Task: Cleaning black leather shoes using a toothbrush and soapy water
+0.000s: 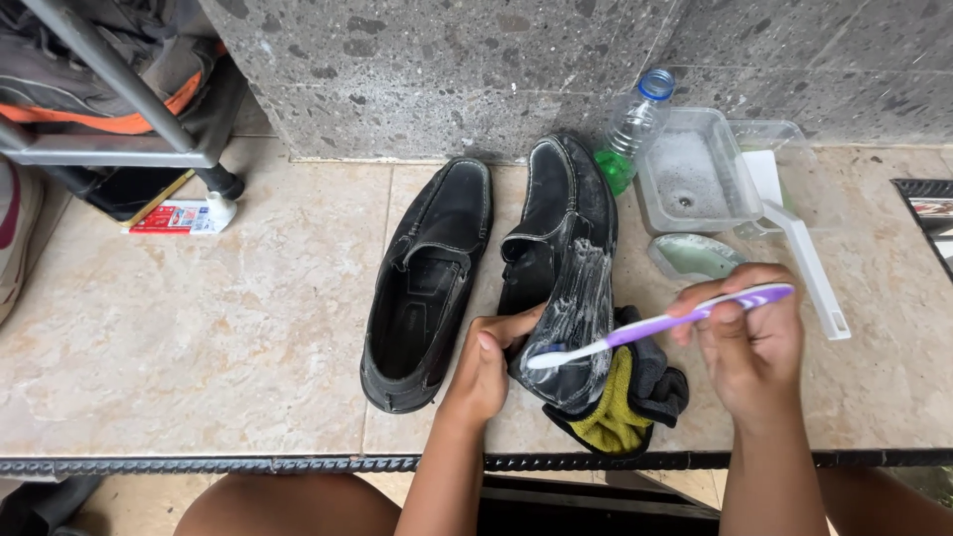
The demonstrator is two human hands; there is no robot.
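L hand (483, 369) pinching soapy shoe (564, 278) on its side, resting on rag (620, 407) nr tile edge. R hand (747, 342) clamping toothbrush (660, 326), bristles touching sole. Risk: lather making shoe slip, sliding off edge.

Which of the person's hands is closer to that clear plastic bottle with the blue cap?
The right hand, holding the purple toothbrush, sits below the bottle. The left hand grips the soapy shoe farther down-left.

Beige tiled floor (199, 337), speckled grey stone wall (447, 69), daylight.
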